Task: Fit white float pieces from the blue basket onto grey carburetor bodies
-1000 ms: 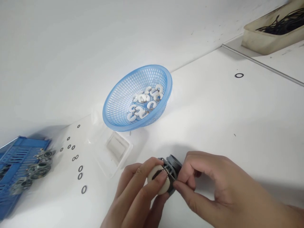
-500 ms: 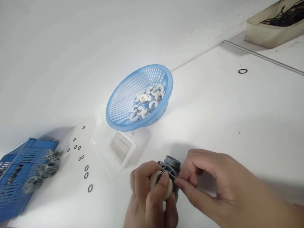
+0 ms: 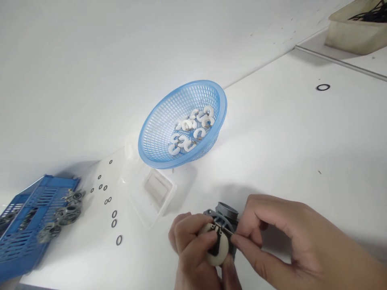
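My left hand (image 3: 196,245) is closed around a grey carburetor body (image 3: 227,211), with its round opening facing up and away. A white C-shaped float (image 3: 222,251) lies against the body, under my left thumb and fingertips. My right hand (image 3: 272,233) pinches a thin metal pin (image 3: 227,230) between thumb and forefinger. The pin's far end reaches the small hinge lugs where the float meets the body. Both hands hide much of the carburetor body's sides and underside.
Beyond my hands stands a blue mesh basket (image 3: 181,163) with several white floats. A clear plastic tray (image 3: 169,199) sits beside it. Several black rings (image 3: 114,214) lie at left, near grey bodies (image 3: 69,215) and a blue crate (image 3: 21,257). A cream bin (image 3: 353,38) stands far right.
My hands and the carburetor body have shifted slightly right in view. My left thumb has drawn back from the float's middle, showing more of the float and its dark centre. The pin remains pinched.
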`<action>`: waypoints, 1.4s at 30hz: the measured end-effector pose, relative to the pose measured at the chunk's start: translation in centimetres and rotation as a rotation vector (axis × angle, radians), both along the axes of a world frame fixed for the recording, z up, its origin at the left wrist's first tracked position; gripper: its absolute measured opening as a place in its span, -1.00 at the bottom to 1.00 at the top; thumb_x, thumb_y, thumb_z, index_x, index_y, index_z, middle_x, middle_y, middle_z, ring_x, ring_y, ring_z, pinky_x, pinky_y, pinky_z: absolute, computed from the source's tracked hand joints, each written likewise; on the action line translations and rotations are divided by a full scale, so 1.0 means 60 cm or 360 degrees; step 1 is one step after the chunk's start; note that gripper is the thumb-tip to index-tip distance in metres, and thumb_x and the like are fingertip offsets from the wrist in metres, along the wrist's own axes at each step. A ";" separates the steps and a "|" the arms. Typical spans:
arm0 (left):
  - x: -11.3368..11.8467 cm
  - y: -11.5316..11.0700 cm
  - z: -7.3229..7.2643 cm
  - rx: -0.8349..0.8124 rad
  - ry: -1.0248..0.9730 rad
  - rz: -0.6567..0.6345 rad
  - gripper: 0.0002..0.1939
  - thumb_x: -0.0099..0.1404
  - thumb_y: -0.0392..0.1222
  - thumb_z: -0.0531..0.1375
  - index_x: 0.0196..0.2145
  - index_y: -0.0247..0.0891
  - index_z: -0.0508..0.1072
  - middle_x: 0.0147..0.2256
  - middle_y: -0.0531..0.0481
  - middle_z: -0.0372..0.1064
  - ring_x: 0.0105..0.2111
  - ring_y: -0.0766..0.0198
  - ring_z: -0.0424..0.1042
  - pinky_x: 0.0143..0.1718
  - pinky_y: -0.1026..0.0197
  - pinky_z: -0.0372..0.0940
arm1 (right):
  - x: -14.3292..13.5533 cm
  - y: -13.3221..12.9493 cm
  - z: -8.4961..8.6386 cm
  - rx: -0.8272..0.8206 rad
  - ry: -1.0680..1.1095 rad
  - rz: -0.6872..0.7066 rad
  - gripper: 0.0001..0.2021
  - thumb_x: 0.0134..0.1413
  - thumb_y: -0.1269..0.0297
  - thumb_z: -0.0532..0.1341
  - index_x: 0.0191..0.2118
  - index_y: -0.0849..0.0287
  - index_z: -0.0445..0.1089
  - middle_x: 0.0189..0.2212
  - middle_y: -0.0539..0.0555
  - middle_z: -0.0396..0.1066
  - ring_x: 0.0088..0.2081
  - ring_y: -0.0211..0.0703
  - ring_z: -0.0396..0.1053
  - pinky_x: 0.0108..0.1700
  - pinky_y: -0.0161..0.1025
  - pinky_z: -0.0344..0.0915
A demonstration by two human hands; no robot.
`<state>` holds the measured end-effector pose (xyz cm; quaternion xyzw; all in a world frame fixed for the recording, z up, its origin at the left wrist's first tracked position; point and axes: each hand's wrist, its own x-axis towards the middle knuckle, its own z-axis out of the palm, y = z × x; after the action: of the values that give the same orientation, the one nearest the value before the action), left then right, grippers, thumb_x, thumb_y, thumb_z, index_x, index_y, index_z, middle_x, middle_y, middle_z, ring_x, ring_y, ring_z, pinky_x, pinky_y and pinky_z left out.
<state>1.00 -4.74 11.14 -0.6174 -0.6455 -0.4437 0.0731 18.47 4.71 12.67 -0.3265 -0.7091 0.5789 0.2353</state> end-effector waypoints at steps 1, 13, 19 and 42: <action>0.004 0.000 -0.002 0.0017 -0.0011 0.0041 -0.83 0.48 -0.15 0.26 -0.03 -0.09 0.36 -0.06 -0.12 0.42 -0.04 0.02 0.44 -0.04 -0.07 0.44 | 0.000 0.001 0.000 0.0015 0.0011 -0.0008 -0.83 0.33 0.38 0.28 -0.34 0.02 0.42 -0.38 -0.12 0.57 -0.42 -0.23 0.53 -0.41 -0.27 0.40; -0.008 0.021 -0.007 0.0115 -0.0058 -0.0061 -0.89 0.53 -0.06 0.24 -0.12 -0.08 0.39 -0.12 -0.10 0.46 0.05 -0.05 0.48 0.00 -0.18 0.54 | -0.005 -0.005 -0.017 0.0248 0.0036 -0.0079 -0.80 0.36 0.41 0.25 -0.31 0.00 0.34 -0.40 -0.12 0.50 -0.47 -0.26 0.47 -0.51 -0.30 0.37; 0.006 0.031 -0.015 0.0296 -0.0252 -0.0050 -0.79 0.57 0.05 0.28 -0.05 -0.09 0.43 -0.14 -0.06 0.46 -0.08 0.05 0.48 -0.03 -0.17 0.62 | 0.003 -0.005 -0.019 0.0279 0.0065 -0.0002 -0.81 0.40 0.38 0.25 -0.28 -0.01 0.32 -0.40 -0.12 0.49 -0.47 -0.23 0.46 -0.51 -0.27 0.36; -0.069 -0.023 0.002 -0.0104 -0.0630 -0.0567 -0.34 0.23 -0.14 0.64 0.24 -0.18 0.62 0.07 -0.11 0.72 0.23 0.02 0.63 0.31 0.02 0.58 | -0.002 0.004 0.004 0.0247 -0.0026 0.0010 -0.82 0.35 0.39 0.21 -0.32 0.03 0.36 -0.41 -0.12 0.49 -0.43 -0.23 0.48 -0.40 -0.25 0.35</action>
<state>-3.14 -6.10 11.27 -0.6246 -0.5423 -0.5405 -0.1537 18.34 4.94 12.91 -0.3099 -0.7547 0.5204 0.2523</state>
